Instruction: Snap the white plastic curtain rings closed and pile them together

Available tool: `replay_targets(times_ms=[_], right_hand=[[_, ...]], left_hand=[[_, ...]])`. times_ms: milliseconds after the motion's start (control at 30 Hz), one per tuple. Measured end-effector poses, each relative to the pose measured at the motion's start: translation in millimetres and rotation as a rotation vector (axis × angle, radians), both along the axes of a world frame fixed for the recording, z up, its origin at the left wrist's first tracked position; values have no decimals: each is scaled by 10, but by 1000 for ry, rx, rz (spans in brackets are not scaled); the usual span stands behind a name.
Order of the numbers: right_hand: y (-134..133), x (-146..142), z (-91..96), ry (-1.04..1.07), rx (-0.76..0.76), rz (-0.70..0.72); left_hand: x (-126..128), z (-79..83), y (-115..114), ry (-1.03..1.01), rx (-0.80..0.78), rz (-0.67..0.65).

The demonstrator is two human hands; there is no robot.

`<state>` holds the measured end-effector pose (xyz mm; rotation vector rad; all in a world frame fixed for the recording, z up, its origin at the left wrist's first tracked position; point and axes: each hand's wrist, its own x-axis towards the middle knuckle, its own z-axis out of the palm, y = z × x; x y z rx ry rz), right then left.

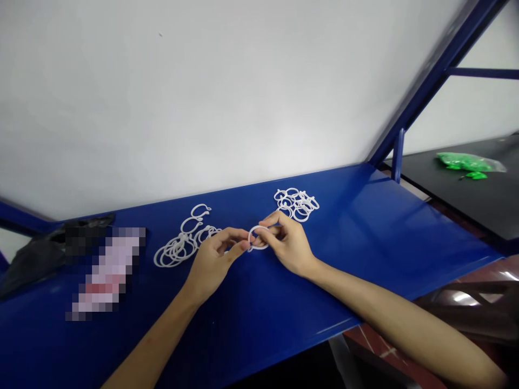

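A white plastic ring (250,235) with a small loop on it is held between my two hands, above the blue table. My left hand (214,259) pinches the ring's left edge with thumb and fingertips. On its right side, my right hand (290,243) grips the same ring, thumb across it. Just left of my left hand lies a pile of similar white rings (174,253), some of them open-ended. Beyond my right hand sits another cluster of white rings (300,205), overlapping one another.
The blue metal table (344,216) backs onto a pale wall. At left lie a black plastic bag (36,259) and a blurred-out pinkish item (111,270). A blue frame post (398,154) rises at right; past it a black table (458,200) bears a bag of green pieces (470,162).
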<state>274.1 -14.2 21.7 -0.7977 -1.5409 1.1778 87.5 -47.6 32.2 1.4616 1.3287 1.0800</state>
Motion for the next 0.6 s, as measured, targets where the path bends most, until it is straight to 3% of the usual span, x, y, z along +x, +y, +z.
replay_targets(times_ms=[200,433,600], right_hand=[[9,44,67,-264,180,-103],[6,59,85,-281,172,122],[20,52,99,-238,89,86]], left_hand=[[-14,-34,17,67,34,95],[-12,5,27,181,99,107],[33,33,17,59,93,112]])
